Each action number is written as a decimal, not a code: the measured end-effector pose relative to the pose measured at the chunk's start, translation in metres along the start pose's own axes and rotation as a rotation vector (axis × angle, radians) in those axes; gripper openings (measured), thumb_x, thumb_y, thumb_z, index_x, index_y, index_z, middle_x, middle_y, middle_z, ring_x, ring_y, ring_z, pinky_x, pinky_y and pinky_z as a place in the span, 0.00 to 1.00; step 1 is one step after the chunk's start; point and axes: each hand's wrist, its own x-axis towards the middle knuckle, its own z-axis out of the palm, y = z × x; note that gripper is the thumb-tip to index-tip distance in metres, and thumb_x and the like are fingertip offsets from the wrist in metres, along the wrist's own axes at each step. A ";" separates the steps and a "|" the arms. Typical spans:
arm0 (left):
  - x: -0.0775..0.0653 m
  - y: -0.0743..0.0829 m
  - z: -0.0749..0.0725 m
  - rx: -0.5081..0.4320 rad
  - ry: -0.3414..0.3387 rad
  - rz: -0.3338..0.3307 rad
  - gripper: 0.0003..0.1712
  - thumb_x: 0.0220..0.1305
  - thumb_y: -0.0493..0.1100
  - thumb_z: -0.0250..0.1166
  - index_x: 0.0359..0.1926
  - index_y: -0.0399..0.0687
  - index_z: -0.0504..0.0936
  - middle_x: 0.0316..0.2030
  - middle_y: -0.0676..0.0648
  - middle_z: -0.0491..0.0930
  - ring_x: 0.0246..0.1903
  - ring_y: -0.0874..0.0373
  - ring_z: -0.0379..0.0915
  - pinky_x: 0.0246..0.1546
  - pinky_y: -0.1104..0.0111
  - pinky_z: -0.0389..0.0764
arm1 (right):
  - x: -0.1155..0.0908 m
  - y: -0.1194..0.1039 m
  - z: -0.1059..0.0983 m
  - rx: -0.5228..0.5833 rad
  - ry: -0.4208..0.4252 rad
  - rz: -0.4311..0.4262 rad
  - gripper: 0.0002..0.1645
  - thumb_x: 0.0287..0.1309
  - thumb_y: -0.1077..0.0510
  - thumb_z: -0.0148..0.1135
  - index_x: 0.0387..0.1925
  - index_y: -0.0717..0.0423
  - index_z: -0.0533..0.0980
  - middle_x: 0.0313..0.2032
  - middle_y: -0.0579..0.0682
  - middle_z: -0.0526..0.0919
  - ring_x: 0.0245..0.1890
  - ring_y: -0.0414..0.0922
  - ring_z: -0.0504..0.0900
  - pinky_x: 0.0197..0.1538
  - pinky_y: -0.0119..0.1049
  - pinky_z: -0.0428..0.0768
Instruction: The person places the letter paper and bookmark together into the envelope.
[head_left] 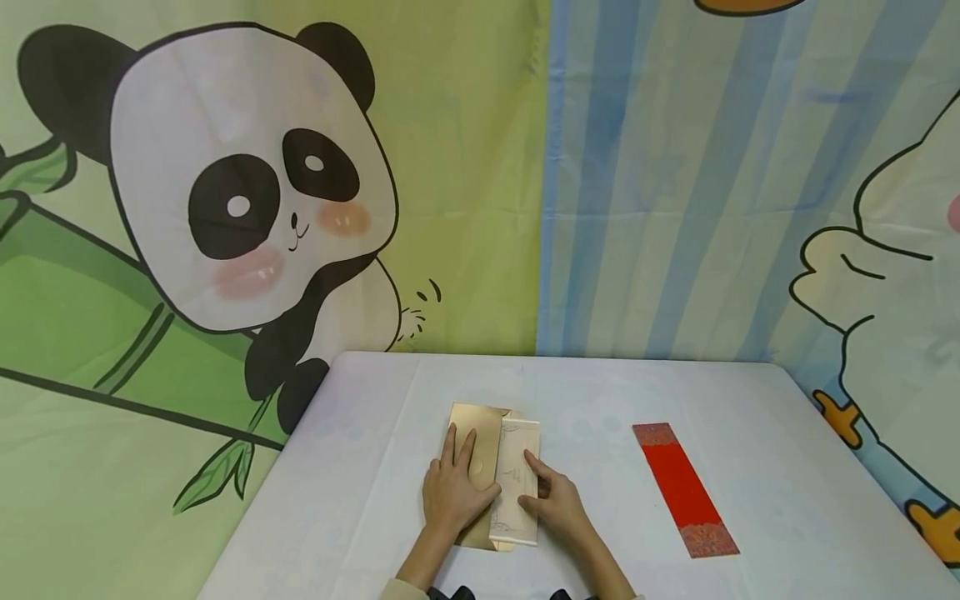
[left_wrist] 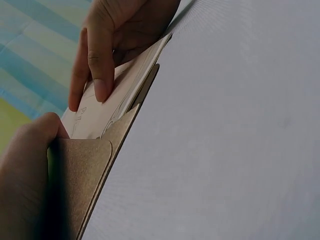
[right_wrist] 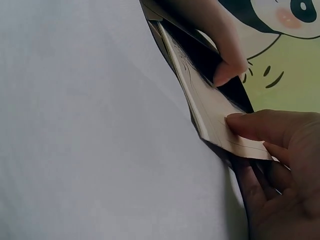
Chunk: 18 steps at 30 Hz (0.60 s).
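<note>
A gold envelope (head_left: pixel 486 425) lies on the table, its mouth facing right and gaping in the right wrist view. At that mouth is a cream card (head_left: pixel 516 467) with thin printed lines, several layers thick at its edge. My left hand (head_left: pixel 452 493) rests on the envelope with straight fingers, and its thumb reaches over the edge of the mouth. My right hand (head_left: pixel 558 500) pinches the card's outer side, thumb (right_wrist: pixel 255 125) on top and other fingers beneath. How far the card sits inside the envelope is hidden.
A long red paper strip (head_left: pixel 681 487) with patterned ends lies to the right on the white table (head_left: pixel 360 500). Behind the table hangs a printed cloth backdrop (head_left: pixel 465 208) with a panda on its left part.
</note>
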 end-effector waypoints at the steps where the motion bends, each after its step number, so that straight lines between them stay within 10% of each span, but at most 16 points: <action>1: 0.000 0.000 0.000 0.002 0.000 0.001 0.52 0.34 0.66 0.62 0.66 0.59 0.65 0.69 0.46 0.51 0.25 0.54 0.60 0.27 0.66 0.64 | 0.001 0.000 0.001 -0.016 -0.002 0.000 0.46 0.45 0.66 0.67 0.66 0.61 0.59 0.62 0.67 0.62 0.47 0.55 0.79 0.44 0.33 0.77; 11: 0.000 0.000 0.002 0.004 0.002 0.014 0.54 0.32 0.68 0.63 0.67 0.60 0.64 0.69 0.46 0.51 0.26 0.54 0.62 0.26 0.66 0.65 | 0.001 0.002 -0.004 -0.212 0.027 -0.053 0.42 0.44 0.53 0.71 0.63 0.51 0.67 0.40 0.47 0.79 0.38 0.41 0.76 0.43 0.35 0.75; 18: 0.001 0.000 0.000 -0.001 0.003 0.003 0.54 0.32 0.67 0.63 0.66 0.59 0.64 0.69 0.46 0.51 0.26 0.54 0.61 0.26 0.66 0.65 | -0.001 0.009 -0.017 -0.266 0.007 -0.140 0.45 0.37 0.45 0.72 0.62 0.45 0.69 0.56 0.46 0.74 0.54 0.47 0.70 0.55 0.47 0.69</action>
